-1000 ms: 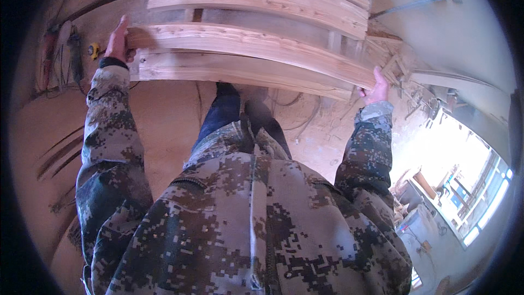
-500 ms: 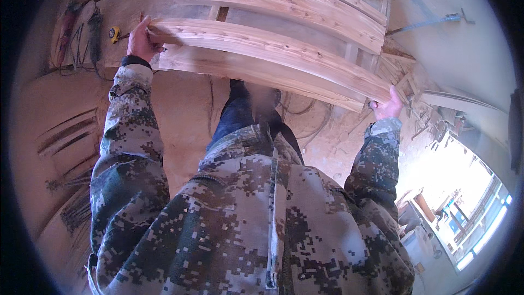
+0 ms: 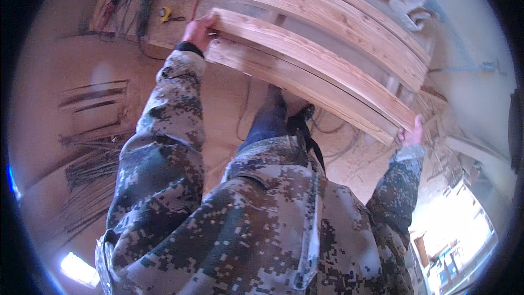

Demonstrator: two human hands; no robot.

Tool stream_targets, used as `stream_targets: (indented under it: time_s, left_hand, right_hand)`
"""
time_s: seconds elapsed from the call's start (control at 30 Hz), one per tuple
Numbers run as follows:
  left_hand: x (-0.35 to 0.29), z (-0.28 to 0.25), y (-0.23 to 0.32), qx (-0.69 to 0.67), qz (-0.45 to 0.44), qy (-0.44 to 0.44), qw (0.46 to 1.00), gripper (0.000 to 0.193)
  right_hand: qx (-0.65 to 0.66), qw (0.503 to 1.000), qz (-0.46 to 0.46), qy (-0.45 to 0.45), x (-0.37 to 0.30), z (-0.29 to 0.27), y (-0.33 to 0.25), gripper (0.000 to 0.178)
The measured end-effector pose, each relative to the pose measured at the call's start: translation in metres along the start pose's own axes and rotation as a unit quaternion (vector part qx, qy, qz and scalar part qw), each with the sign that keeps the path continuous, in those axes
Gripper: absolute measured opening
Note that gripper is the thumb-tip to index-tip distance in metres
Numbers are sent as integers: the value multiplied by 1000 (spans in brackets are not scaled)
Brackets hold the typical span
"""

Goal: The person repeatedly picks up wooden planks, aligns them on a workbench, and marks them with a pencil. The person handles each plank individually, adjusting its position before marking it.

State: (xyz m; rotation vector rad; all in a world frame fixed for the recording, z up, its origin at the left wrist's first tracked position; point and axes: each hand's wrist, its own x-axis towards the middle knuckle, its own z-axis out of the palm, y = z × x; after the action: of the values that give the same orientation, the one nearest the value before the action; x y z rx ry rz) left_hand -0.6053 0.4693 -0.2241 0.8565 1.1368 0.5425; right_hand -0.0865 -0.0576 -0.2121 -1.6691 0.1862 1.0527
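Observation:
A long wooden board [image 3: 311,60] with reddish grain is held at its two ends. Round its left end my left hand [image 3: 200,31] is closed. My right hand [image 3: 410,132] grips the right end, thumb up along the edge. Just beneath and nearer to me lies another pale board [image 3: 295,86], partly covered by the held one. Farther off, a wide knotty board [image 3: 333,31] and a narrower board [image 3: 349,8] lie side by side on the workbench. How the fingers sit under the held board is hidden.
A yellow tape measure [image 3: 165,14] and corded power tools [image 3: 144,8] lie on the bench at left. A white cloth-like bundle [image 3: 412,5] and a blue bar clamp [image 3: 472,69] are at far right. Cables and wood scraps lie on the floor; a bright doorway [image 3: 458,235] is at lower right.
The view has turned, so the boards and both hands appear farther right and more slanted. Both hands keep their hold on the board, which now sits closer over the near board.

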Motion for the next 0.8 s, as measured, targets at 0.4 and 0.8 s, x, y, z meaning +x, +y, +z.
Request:
stream_targets:
  time_s: [0.4, 0.8]
  left_hand:
    - [11, -23, -2, 335, 75, 7, 939, 25]
    - [27, -45, 3, 504, -51, -11, 862, 43]
  right_hand:
    - [-122, 982, -15, 143, 22, 1, 14, 44]
    - [-388, 905, -6, 176, 39, -13, 25, 50]
